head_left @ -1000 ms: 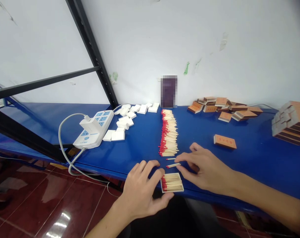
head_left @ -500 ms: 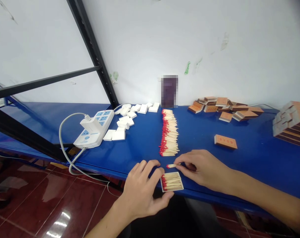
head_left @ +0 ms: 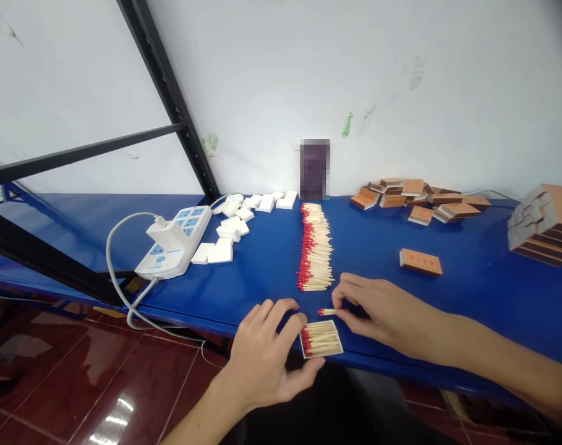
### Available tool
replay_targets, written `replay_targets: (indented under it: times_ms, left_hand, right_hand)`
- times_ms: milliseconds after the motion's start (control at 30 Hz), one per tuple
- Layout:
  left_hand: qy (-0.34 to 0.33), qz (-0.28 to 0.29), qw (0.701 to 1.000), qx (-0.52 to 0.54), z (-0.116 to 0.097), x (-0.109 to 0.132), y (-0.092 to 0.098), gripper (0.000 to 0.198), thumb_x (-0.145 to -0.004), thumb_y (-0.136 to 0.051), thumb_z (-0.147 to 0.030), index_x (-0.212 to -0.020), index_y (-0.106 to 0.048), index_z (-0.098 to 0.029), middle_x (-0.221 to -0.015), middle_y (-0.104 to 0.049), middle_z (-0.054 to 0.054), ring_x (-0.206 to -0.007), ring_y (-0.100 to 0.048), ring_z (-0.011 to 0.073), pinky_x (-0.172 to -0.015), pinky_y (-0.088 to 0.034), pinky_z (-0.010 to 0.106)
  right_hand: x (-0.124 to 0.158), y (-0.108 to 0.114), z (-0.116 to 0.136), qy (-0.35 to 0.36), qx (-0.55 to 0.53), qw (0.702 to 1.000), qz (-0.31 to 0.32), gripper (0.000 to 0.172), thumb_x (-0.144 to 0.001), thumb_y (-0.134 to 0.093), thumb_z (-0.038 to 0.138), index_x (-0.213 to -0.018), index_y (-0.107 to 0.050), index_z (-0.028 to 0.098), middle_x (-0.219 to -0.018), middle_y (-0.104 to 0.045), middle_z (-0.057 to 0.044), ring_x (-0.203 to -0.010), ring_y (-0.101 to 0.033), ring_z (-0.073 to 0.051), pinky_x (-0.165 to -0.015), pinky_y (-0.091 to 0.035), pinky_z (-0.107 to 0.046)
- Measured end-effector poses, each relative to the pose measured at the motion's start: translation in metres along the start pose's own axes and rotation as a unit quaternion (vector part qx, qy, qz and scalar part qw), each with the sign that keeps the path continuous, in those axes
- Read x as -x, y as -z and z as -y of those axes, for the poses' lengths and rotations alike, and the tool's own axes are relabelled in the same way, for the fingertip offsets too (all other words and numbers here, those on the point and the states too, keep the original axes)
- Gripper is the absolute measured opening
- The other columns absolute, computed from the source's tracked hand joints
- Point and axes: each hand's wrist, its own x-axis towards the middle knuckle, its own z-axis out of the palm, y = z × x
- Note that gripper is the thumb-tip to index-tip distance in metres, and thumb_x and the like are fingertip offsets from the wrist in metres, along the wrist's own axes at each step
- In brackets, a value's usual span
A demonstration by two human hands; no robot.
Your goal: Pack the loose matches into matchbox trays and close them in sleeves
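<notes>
My left hand (head_left: pixel 266 355) grips the left side of a small white matchbox tray (head_left: pixel 321 340) filled with red-tipped matches, at the front edge of the blue table (head_left: pixel 470 290). My right hand (head_left: pixel 378 312) pinches a few matches (head_left: pixel 326 312) just above the tray, red heads pointing left. A long row of loose matches (head_left: pixel 315 247) lies behind them, running toward the wall.
White empty trays (head_left: pixel 229 232) and a white power strip (head_left: pixel 174 247) with cable lie at the left. Orange matchbox sleeves (head_left: pixel 415 198) are heaped at the back right, one sleeve (head_left: pixel 420 262) lies alone, and a stack (head_left: pixel 543 225) stands far right. A black frame (head_left: pixel 169 99) crosses the left.
My right hand's fingers closed on the loose matches by the tray and drew them slightly right. The left hand stayed on the tray.
</notes>
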Motion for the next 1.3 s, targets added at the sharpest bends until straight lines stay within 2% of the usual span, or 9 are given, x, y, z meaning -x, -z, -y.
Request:
replay_targets:
  times_ms: [133, 267, 467, 600, 767, 933, 1167, 1300]
  left_hand:
    - [-0.001, -0.001, 1.000, -0.010, -0.001, -0.001, 0.000, 0.033, -0.087, -0.061, -0.047, -0.101, -0.064, -0.017, -0.106, -0.068, 0.010, -0.085, -0.064, 0.0245, -0.072, -0.050, 0.038]
    - [-0.005, -0.008, 1.000, -0.016, -0.001, -0.002, -0.001, 0.032, -0.087, -0.061, -0.047, -0.100, -0.064, -0.017, -0.105, -0.069, 0.010, -0.081, -0.063, 0.0236, -0.068, -0.047, 0.036]
    - [-0.004, -0.008, 1.000, -0.014, -0.001, -0.002, -0.001, 0.032, -0.087, -0.061, -0.047, -0.100, -0.064, -0.018, -0.105, -0.069, 0.010, -0.081, -0.062, 0.0239, -0.067, -0.045, 0.036]
    - [-0.006, -0.004, 1.000, -0.018, -0.001, -0.002, -0.001, 0.032, -0.087, -0.061, -0.048, -0.099, -0.064, -0.018, -0.105, -0.069, 0.010, -0.081, -0.062, 0.0235, -0.067, -0.045, 0.036]
    - [-0.003, -0.002, 1.000, -0.017, 0.000, -0.001, -0.001, 0.032, -0.088, -0.061, -0.048, -0.101, -0.065, -0.018, -0.106, -0.069, 0.010, -0.082, -0.062, 0.0238, -0.068, -0.046, 0.036]
    - [-0.003, -0.007, 1.000, -0.020, 0.001, -0.001, -0.002, 0.033, -0.089, -0.062, -0.047, -0.103, -0.064, -0.018, -0.107, -0.069, 0.010, -0.082, -0.062, 0.0242, -0.070, -0.047, 0.037]
    - [0.001, -0.003, 1.000, -0.018, -0.001, -0.001, -0.002, 0.033, -0.086, -0.065, -0.046, -0.103, -0.064, -0.018, -0.107, -0.069, 0.010, -0.082, -0.062, 0.0243, -0.069, -0.047, 0.037]
    - [0.002, -0.004, 1.000, -0.016, -0.001, 0.000, -0.002, 0.032, -0.086, -0.065, -0.045, -0.103, -0.064, -0.018, -0.107, -0.069, 0.010, -0.083, -0.063, 0.0242, -0.069, -0.048, 0.037]
  right_hand:
    - [-0.002, 0.001, 0.015, 0.020, -0.064, 0.998, 0.018, 0.008, -0.096, -0.054, 0.021, -0.089, -0.058, 0.022, -0.079, -0.056, 0.003, -0.063, -0.049, -0.012, -0.056, -0.035, -0.024]
    - [-0.005, -0.007, 0.020, 0.021, -0.074, 0.997, 0.031, 0.006, -0.090, -0.057, 0.015, -0.087, -0.058, 0.020, -0.078, -0.055, 0.003, -0.063, -0.047, -0.011, -0.057, -0.033, -0.024]
    - [-0.006, -0.012, 0.019, 0.024, -0.087, 0.996, 0.011, 0.006, -0.088, -0.058, 0.016, -0.084, -0.057, 0.020, -0.074, -0.052, 0.005, -0.061, -0.044, -0.010, -0.057, -0.032, -0.023]
    - [-0.003, -0.009, 0.017, 0.051, -0.084, 0.995, -0.008, 0.008, -0.091, -0.055, 0.019, -0.084, -0.054, 0.021, -0.074, -0.053, 0.005, -0.061, -0.044, -0.010, -0.056, -0.033, -0.024]
    - [-0.003, -0.012, 0.007, 0.128, -0.001, 0.989, -0.077, 0.014, -0.099, -0.047, 0.019, -0.092, -0.059, 0.019, -0.082, -0.063, -0.001, -0.069, -0.055, -0.013, -0.065, -0.040, -0.027]
    - [-0.007, -0.017, -0.010, 0.099, 0.098, 0.978, -0.157, 0.019, -0.100, -0.045, 0.018, -0.096, -0.064, 0.017, -0.083, -0.067, -0.004, -0.072, -0.061, -0.017, -0.068, -0.044, -0.031]
    - [-0.012, -0.024, -0.016, 0.117, 0.157, 0.966, -0.171, 0.025, -0.101, -0.047, 0.020, -0.100, -0.072, 0.019, -0.080, -0.069, -0.005, -0.070, -0.065, -0.018, -0.067, -0.048, -0.030]
    - [-0.012, -0.026, -0.015, 0.116, 0.154, 0.965, -0.176, 0.024, -0.100, -0.048, 0.019, -0.104, -0.072, 0.019, -0.082, -0.071, -0.005, -0.072, -0.066, -0.019, -0.068, -0.049, -0.030]
